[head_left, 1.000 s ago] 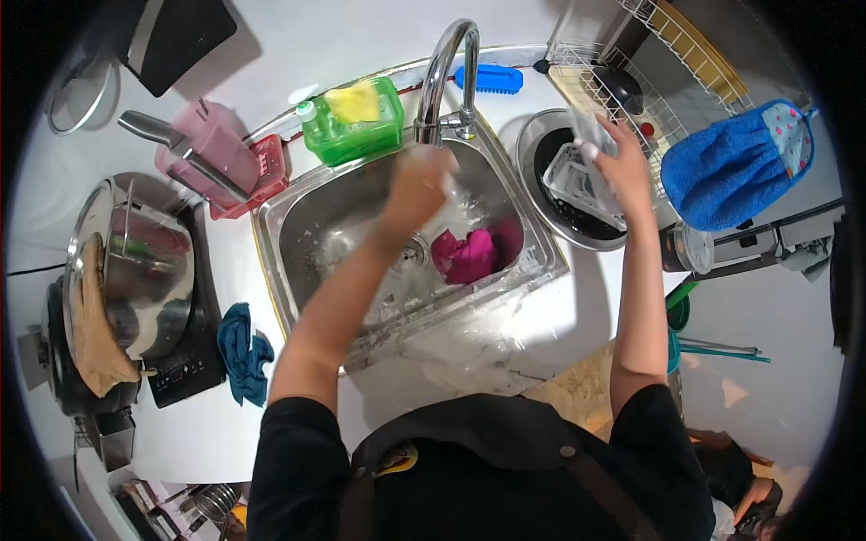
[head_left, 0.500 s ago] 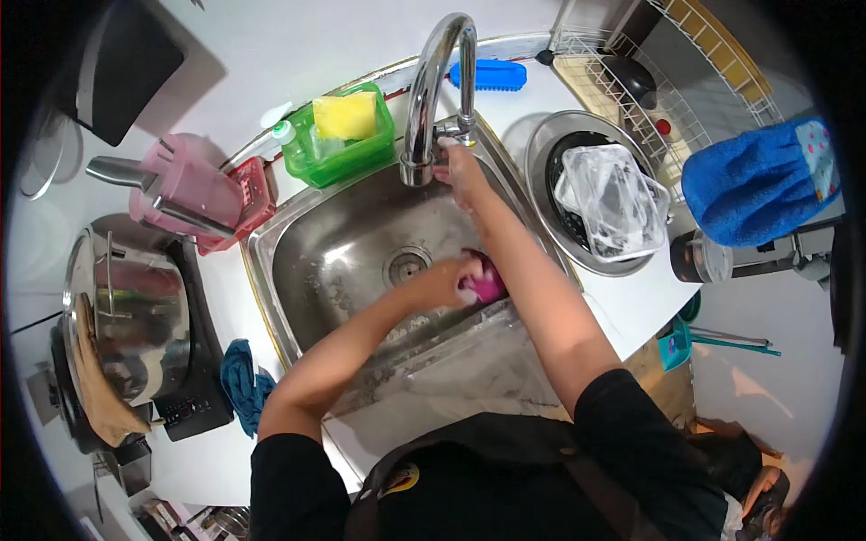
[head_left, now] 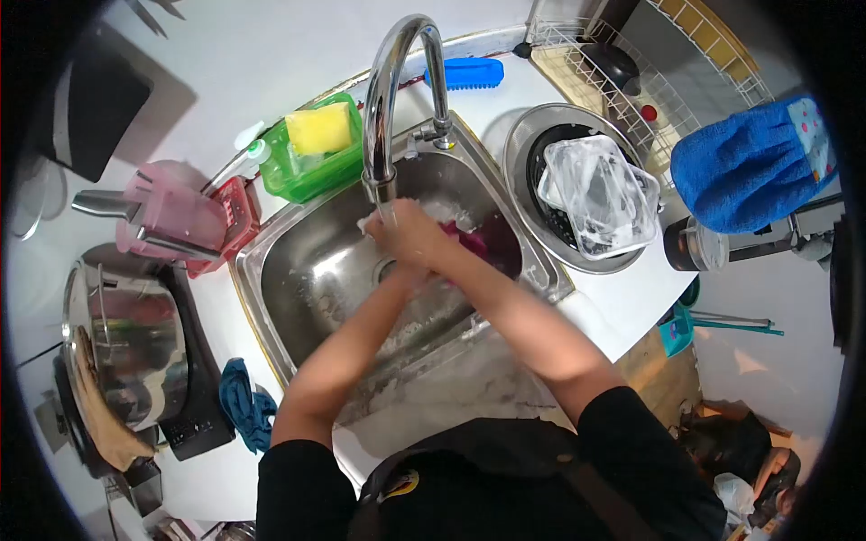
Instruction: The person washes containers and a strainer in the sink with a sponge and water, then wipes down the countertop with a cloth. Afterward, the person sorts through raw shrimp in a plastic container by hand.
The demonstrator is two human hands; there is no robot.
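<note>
A crumpled magenta cloth (head_left: 467,242) is seen in the sink (head_left: 316,307), just to the right of the fingers and partly hidden by the right forearm. The right hand (head_left: 404,230) is held just below the spout of the chrome faucet (head_left: 383,135), with the left hand (head_left: 412,273) brought in close beneath its wrist; both are blurred, so whether the fingers are open, closed or gripping cannot be told. The knuckles could be knocked against the spout, since so little room is left under it, and water could be splashed over the rim if the hands are moved quickly there. The cloth could be dragged over the drain (head_left: 386,270) if it is caught by the forearm. Farther right of the fingers, thin see-through plastic containers (head_left: 603,200), smeared with white suds, are stacked at a slant on a black colander (head_left: 539,155) in a round steel bowl (head_left: 516,149); they could be made to slide by a bump, being slick. Beyond the fingers, a smooth yellow sponge (head_left: 320,129) is propped in a glossy green basket (head_left: 311,180), and a bristled blue brush (head_left: 471,72) is laid behind the faucet.
</note>
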